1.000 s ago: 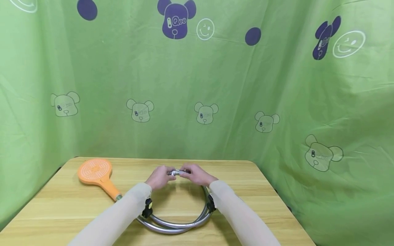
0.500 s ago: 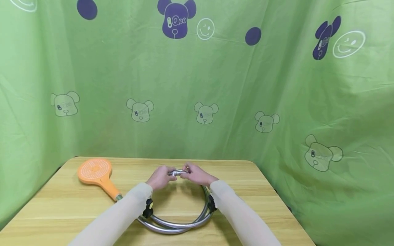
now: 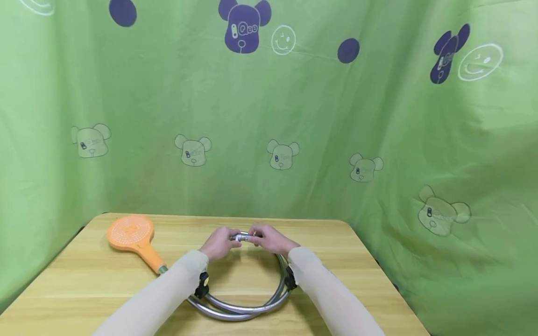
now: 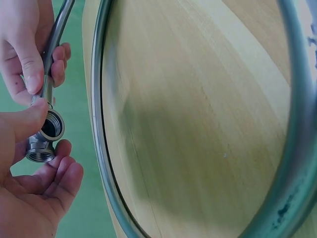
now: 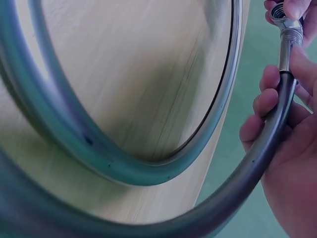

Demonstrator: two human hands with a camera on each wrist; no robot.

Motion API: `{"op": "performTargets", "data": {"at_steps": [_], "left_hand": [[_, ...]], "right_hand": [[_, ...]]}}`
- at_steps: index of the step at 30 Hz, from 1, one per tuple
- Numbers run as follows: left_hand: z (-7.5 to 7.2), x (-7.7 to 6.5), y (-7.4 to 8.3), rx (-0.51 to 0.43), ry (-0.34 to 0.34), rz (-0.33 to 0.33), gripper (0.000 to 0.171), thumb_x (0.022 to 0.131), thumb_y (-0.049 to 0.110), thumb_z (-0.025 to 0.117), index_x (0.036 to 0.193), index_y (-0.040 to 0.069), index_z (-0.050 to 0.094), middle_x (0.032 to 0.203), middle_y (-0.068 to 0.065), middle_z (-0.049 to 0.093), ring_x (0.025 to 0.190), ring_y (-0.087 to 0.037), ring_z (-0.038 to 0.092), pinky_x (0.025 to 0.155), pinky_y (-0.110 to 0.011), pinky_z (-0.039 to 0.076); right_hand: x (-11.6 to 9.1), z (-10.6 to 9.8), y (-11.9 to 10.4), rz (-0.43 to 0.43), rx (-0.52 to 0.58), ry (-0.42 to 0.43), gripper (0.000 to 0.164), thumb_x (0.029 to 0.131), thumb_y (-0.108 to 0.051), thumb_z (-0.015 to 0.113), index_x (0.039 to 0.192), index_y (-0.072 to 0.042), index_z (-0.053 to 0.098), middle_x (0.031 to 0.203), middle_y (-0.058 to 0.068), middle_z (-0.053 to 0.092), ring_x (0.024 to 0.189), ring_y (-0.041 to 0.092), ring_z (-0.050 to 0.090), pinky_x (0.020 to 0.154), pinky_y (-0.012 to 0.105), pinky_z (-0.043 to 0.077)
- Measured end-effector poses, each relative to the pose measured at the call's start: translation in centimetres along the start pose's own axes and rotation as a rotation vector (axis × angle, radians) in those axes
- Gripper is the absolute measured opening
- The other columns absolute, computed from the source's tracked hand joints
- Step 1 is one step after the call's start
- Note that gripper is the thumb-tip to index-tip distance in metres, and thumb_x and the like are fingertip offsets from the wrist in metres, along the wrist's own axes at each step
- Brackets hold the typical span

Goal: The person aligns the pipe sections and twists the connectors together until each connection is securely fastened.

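My left hand (image 3: 217, 243) pinches a small chrome pipe fitting (image 4: 51, 125) between thumb and fingers. Two threaded openings show on the fitting in the left wrist view. From the other side, my right hand (image 3: 272, 239) grips the end of a silver shower hose (image 5: 247, 173), its fingers curled round the metal end sleeve (image 5: 286, 54). Sleeve and fitting meet in line between the two hands, with some thread (image 5: 292, 35) showing at the joint. The hose loops round on the table below. An orange shower head (image 3: 130, 232) lies to the left, attached to the hose.
The wooden table (image 3: 336, 289) carries everything. A green patterned curtain (image 3: 235, 102) hangs behind it and along both sides. Black wrist cameras (image 3: 202, 284) sit on both wrists, close to the hose loops.
The fingers of my right hand lifted and shifted on the hose end, then closed on it again. My left hand stays in place with the fitting. The head view has shifted slightly.
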State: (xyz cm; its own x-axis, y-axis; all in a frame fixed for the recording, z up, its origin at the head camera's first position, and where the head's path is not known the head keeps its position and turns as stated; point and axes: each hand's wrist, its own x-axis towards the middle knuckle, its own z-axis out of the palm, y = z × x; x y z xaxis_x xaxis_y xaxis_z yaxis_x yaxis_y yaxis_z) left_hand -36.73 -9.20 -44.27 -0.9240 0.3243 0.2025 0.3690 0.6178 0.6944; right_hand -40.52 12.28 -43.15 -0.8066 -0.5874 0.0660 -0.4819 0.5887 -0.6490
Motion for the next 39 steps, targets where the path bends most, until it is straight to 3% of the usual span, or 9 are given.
{"op": "performTargets", "data": {"at_steps": [6, 12, 19, 23, 27, 31, 39], "left_hand": [[0.31, 0.00, 0.05, -0.003, -0.009, -0.020, 0.029, 0.092, 0.014, 0.072, 0.121, 0.009, 0.071, 0.089, 0.000, 0.068, 0.065, -0.014, 0.047, 0.059, -0.027, 0.043], [0.24, -0.10, 0.03, -0.011, -0.006, -0.048, 0.036, 0.093, 0.016, 0.071, 0.128, 0.009, 0.068, 0.098, -0.002, 0.070, 0.065, -0.015, 0.047, 0.059, -0.029, 0.043], [0.22, -0.19, 0.29, 0.001, -0.003, -0.039, 0.033, 0.092, 0.018, 0.072, 0.124, 0.010, 0.070, 0.091, 0.001, 0.069, 0.064, -0.014, 0.047, 0.058, -0.028, 0.044], [0.14, -0.21, 0.36, -0.003, -0.010, -0.030, 0.027, 0.092, 0.016, 0.072, 0.119, 0.011, 0.072, 0.090, -0.005, 0.070, 0.063, -0.013, 0.046, 0.057, -0.026, 0.042], [0.03, -0.15, 0.30, 0.004, -0.009, -0.013, 0.019, 0.092, 0.015, 0.071, 0.111, 0.012, 0.073, 0.085, -0.011, 0.069, 0.061, -0.013, 0.045, 0.055, -0.026, 0.041], [-0.03, -0.05, 0.22, 0.017, -0.002, 0.007, 0.016, 0.092, 0.014, 0.071, 0.108, 0.011, 0.073, 0.081, -0.008, 0.066, 0.062, -0.013, 0.045, 0.056, -0.026, 0.041], [-0.14, -0.26, 0.35, -0.006, -0.003, -0.011, 0.019, 0.093, 0.013, 0.071, 0.112, 0.010, 0.073, 0.083, -0.002, 0.067, 0.068, -0.014, 0.051, 0.062, -0.029, 0.045]], "right_hand": [[-0.14, 0.03, 0.36, -0.026, -0.048, -0.011, 0.015, 0.104, -0.027, 0.056, 0.107, -0.018, 0.068, 0.074, -0.003, 0.054, 0.062, 0.009, 0.046, 0.054, 0.023, 0.042], [0.25, -0.11, 0.18, -0.065, -0.080, -0.005, 0.022, 0.106, -0.026, 0.051, 0.107, -0.015, 0.070, 0.075, -0.005, 0.051, 0.066, 0.010, 0.044, 0.059, 0.025, 0.042], [0.02, 0.24, 0.01, 0.030, -0.003, -0.003, 0.039, 0.108, -0.036, 0.046, 0.108, -0.005, 0.070, 0.071, -0.004, 0.049, 0.060, 0.011, 0.040, 0.053, 0.025, 0.037], [-0.23, 0.33, -0.13, 0.077, 0.037, 0.010, 0.030, 0.100, -0.040, 0.060, 0.109, -0.011, 0.063, 0.076, -0.004, 0.050, 0.064, 0.012, 0.042, 0.055, 0.026, 0.038], [-0.36, 0.32, -0.20, 0.067, 0.061, 0.018, 0.025, 0.093, -0.027, 0.072, 0.107, -0.014, 0.055, 0.075, -0.004, 0.049, 0.064, 0.012, 0.041, 0.056, 0.027, 0.038], [-0.37, 0.27, -0.14, 0.039, 0.062, 0.027, 0.018, 0.095, -0.019, 0.070, 0.106, -0.014, 0.056, 0.076, -0.003, 0.051, 0.064, 0.012, 0.043, 0.057, 0.027, 0.039], [-0.29, 0.10, 0.15, 0.004, 0.016, 0.029, 0.008, 0.099, -0.026, 0.065, 0.099, -0.018, 0.063, 0.077, -0.003, 0.054, 0.067, 0.012, 0.046, 0.059, 0.026, 0.042]]}}
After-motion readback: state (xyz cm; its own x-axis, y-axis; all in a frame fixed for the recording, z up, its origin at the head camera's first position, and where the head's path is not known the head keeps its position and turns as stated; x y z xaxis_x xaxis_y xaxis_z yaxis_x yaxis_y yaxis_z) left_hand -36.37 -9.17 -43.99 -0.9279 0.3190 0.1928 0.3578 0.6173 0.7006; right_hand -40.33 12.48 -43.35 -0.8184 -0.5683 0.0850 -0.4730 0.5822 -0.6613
